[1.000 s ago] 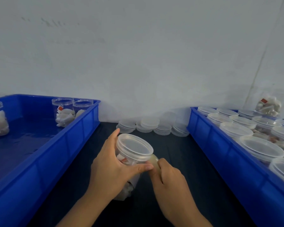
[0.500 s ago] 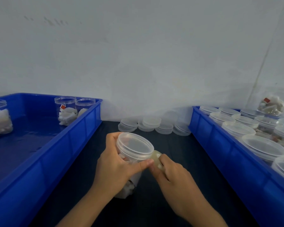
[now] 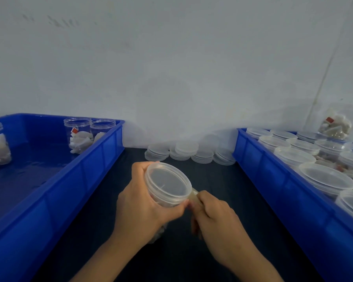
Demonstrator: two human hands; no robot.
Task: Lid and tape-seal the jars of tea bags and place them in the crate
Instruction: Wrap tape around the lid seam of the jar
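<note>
Partly behind left hand (image 3: 140, 202): lidded jar (image 3: 167, 185), contents hidden.

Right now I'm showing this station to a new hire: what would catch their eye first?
Front and centre, the left hand grips a lidded clear jar while the right hand pinches a strip of tape at its side. Blue crates flank them: the left crate holds a few open jars of tea bags, the right crate is packed with lidded jars. Stacks of spare lids sit by the wall.
</note>
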